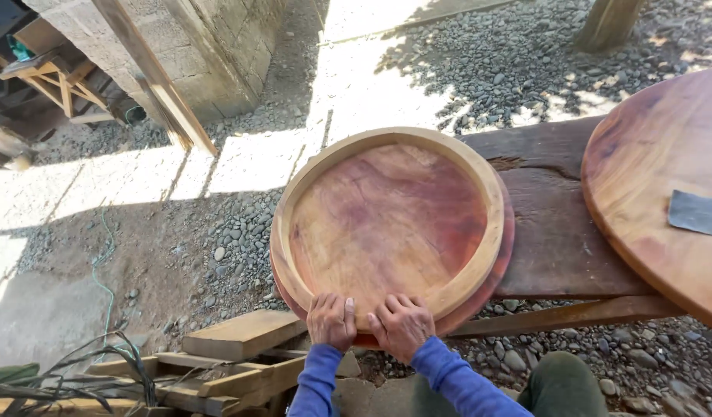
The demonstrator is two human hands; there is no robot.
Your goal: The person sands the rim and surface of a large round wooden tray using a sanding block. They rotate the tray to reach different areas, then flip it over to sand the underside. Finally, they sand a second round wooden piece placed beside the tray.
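Your left hand [330,319] and right hand [401,324] press half-closed on the near rim of the round wooden tray [387,224], its surface apparently shaped but unfinished, sandpaper sheet [697,212] lying unused.

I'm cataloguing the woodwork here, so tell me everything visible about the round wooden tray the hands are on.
The round wooden tray looks like bare reddish-brown wood with a paler raised rim around a flat, grained floor. It lies face up on a second, redder disc whose edge shows beneath, partly resting on a dark wooden bench and overhanging the gravel. The left hand and right hand press side by side on its near rim.
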